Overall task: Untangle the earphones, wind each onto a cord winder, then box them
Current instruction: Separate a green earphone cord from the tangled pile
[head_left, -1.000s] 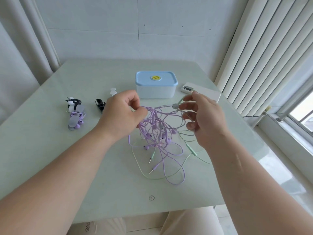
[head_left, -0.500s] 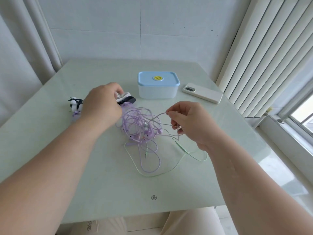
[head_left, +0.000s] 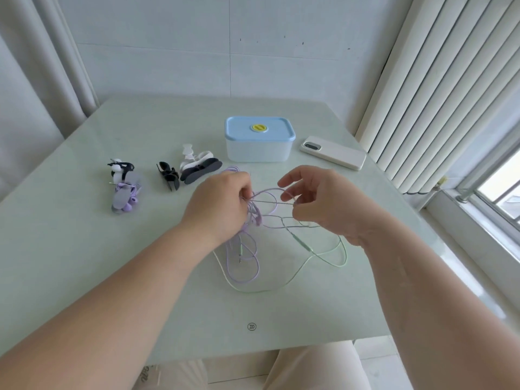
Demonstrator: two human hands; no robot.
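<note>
Half a second ago the left hand (head_left: 222,204) was out to the left, beside the loose cord winders (head_left: 197,166), dragging the bunch that way. Now it is back near the middle of the bench (head_left: 84,263), close to the right hand (head_left: 323,205). A second ago the whole tangle hung in the air between both hands. Most of it now lies on the bench.

The left hand's curled fingers pinch the knotted bunch of purple cords (head_left: 254,212) at its top. The right hand pinches a single strand drawn out of that bunch, thumb against the bent fingers, with the forefinger reaching above. A short loop is stretched between the two grips.

The mass looks looser than before. The green cord (head_left: 323,256) trails out to the right and near side, apart from the purple coil (head_left: 242,267) under the left wrist. I judge the green earphone is coming free, but the cords still cross below the right hand, so untangling is not finished.

One purple earphone already wound on a grey winder (head_left: 123,194) lies far left. The blue-lidded box (head_left: 260,139) stands closed at the far side, with a phone (head_left: 333,152) to its right. Winding and boxing of this bunch are still to do.
</note>
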